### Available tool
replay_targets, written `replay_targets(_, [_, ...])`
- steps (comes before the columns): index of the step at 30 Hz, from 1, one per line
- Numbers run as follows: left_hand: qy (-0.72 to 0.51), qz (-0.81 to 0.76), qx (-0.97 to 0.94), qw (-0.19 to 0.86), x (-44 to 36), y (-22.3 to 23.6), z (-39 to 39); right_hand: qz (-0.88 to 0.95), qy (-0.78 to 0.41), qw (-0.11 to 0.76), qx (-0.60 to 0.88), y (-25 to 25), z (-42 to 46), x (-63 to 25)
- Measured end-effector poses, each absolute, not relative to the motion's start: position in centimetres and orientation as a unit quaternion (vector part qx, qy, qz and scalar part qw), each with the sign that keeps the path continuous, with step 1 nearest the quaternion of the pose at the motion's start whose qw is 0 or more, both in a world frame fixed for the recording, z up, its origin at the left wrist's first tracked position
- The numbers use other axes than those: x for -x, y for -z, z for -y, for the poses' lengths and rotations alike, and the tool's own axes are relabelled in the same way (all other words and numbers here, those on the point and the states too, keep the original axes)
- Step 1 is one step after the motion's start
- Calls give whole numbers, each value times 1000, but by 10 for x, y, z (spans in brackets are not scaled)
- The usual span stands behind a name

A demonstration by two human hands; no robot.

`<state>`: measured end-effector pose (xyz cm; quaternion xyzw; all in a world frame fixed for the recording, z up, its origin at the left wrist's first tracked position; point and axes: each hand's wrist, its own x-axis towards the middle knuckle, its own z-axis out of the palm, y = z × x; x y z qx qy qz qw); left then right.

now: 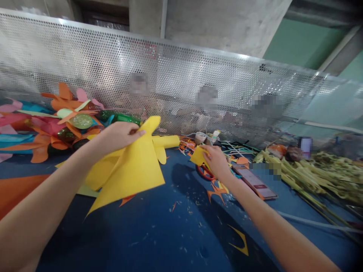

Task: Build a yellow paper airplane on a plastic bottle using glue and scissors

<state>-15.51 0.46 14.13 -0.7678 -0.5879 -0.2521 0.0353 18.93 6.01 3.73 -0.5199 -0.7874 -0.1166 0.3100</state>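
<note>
Blue tabletop (127, 241) foremost, yellow sheet (133, 168), phone (253, 181), perforated barrier (172, 70) behind.

Blue tbl (159, 234) w/ perf'd metal screen (176, 71) behind, grey wall (215, 22) above, green wall section (306, 45) upper R.

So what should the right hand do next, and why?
I'd probably lay the small yellow paper piece by the orange scraps. The right hand has it above a red loop, maybe a scissors handle, while the left hand holds the bigger yellow paper. Putting it down would free those fingers.
</note>
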Motion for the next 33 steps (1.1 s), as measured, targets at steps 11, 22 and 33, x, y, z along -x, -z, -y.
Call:
replay_targets(11, [172,464,869,21,72,-49,18,874,-62,330,350,-40,38,-124])
replay_targets(22, [108,363,924,-49,65,-35,30,944,-164,85,273,-28,95,-122])
replay_targets(33, [98,355,926,-87,87,-33,69,904,-107,131,393,-31,63,-177])
